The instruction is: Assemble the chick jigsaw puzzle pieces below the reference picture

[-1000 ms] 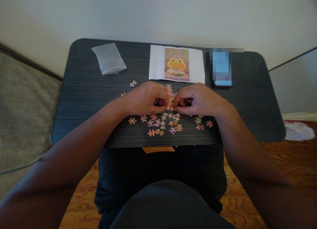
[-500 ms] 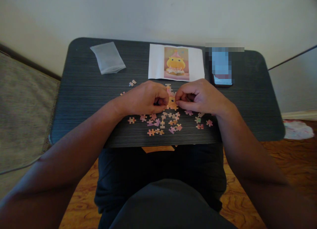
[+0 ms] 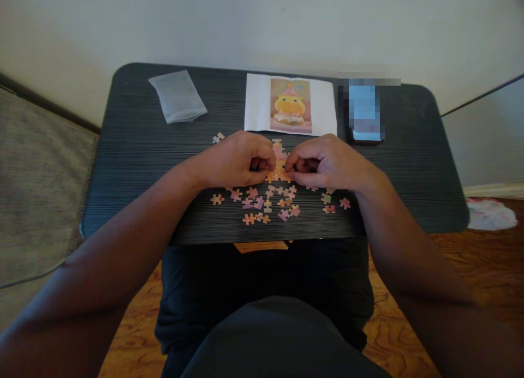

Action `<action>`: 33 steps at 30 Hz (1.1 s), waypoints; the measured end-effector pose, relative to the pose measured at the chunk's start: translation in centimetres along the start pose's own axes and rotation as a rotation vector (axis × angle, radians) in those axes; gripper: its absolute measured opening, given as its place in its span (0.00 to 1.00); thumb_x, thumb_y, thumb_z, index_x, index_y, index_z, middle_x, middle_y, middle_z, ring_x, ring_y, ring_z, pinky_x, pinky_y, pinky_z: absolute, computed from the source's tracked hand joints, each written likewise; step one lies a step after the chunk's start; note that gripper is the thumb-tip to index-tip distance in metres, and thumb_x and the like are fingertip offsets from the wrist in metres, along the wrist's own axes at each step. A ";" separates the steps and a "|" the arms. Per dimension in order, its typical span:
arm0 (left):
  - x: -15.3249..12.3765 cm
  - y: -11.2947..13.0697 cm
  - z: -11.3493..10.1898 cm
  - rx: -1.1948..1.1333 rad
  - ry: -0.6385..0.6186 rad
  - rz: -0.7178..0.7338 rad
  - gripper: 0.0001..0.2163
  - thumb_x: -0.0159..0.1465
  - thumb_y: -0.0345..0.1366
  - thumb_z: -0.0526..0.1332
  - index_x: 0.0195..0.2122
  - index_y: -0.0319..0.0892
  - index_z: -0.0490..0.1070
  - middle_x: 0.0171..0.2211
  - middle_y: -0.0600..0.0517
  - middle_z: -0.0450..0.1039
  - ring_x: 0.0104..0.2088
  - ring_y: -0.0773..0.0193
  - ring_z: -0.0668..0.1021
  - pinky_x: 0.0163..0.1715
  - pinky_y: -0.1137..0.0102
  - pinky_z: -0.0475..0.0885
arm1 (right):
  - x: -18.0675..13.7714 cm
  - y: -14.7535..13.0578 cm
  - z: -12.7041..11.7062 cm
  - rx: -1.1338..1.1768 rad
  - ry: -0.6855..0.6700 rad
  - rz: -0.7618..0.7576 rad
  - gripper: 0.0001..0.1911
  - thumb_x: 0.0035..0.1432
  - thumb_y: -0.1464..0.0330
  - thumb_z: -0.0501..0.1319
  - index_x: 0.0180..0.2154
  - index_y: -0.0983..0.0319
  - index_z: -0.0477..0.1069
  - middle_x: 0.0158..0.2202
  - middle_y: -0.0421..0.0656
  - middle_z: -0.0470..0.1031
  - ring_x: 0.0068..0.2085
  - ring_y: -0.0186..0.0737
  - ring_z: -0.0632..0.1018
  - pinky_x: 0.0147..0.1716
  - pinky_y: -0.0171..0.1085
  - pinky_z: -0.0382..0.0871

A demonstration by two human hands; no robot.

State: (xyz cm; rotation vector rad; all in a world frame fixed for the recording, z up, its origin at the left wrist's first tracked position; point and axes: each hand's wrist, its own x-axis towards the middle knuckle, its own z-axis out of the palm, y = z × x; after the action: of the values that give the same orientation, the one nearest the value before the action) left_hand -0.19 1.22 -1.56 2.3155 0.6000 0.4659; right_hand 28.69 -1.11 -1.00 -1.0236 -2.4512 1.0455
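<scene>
A joined section of jigsaw puzzle (image 3: 280, 159) in yellow, orange and pink lies on the dark table between my hands. My left hand (image 3: 242, 159) is closed in a pinch, its thumb and fingertips at the section's lower left edge. Across from it, my right hand (image 3: 323, 160) pinches at the right edge, thumb and forefinger nearly together. The fingers partly cover both sides of the section. Several loose puzzle pieces (image 3: 258, 203) are scattered nearer my body, and a few more (image 3: 328, 209) lie below my right hand.
Behind the puzzle, a white sheet (image 3: 256, 102) carries a printed picture (image 3: 290, 106) of a yellow figure with a cake. A clear plastic bag (image 3: 179, 96) lies at the back left. A phone-like object (image 3: 364, 113), partly blurred, is at the back right of the table (image 3: 417, 165).
My right hand has shifted slightly left along the puzzle's edge. My left hand has also eased a little left, and more of the section's lower left corner shows.
</scene>
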 end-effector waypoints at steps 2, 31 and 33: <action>0.0 -0.1 0.0 -0.001 0.001 0.005 0.06 0.66 0.29 0.67 0.34 0.44 0.84 0.33 0.51 0.82 0.31 0.67 0.78 0.34 0.69 0.70 | 0.0 -0.1 0.0 -0.003 0.001 0.000 0.05 0.67 0.64 0.74 0.42 0.58 0.86 0.29 0.36 0.79 0.29 0.34 0.72 0.34 0.40 0.62; 0.1 0.0 0.1 0.000 0.000 0.019 0.07 0.67 0.30 0.67 0.33 0.44 0.83 0.32 0.52 0.81 0.32 0.66 0.79 0.35 0.69 0.71 | 0.8 -0.7 1.1 -0.050 -0.016 -0.006 0.04 0.64 0.65 0.72 0.38 0.58 0.82 0.28 0.34 0.79 0.29 0.34 0.75 0.37 0.41 0.63; 0.1 -0.2 0.2 0.001 0.001 0.019 0.06 0.67 0.30 0.67 0.35 0.44 0.84 0.33 0.51 0.82 0.32 0.66 0.79 0.35 0.69 0.71 | 0.5 -0.7 0.8 0.004 0.004 0.020 0.05 0.64 0.64 0.73 0.41 0.58 0.83 0.27 0.34 0.79 0.28 0.33 0.74 0.35 0.41 0.64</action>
State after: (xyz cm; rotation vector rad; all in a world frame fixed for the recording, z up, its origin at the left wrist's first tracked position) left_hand -0.09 1.26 -1.83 2.3241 0.5788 0.4755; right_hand 27.62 -1.50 -1.07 -1.0494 -2.4400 1.0534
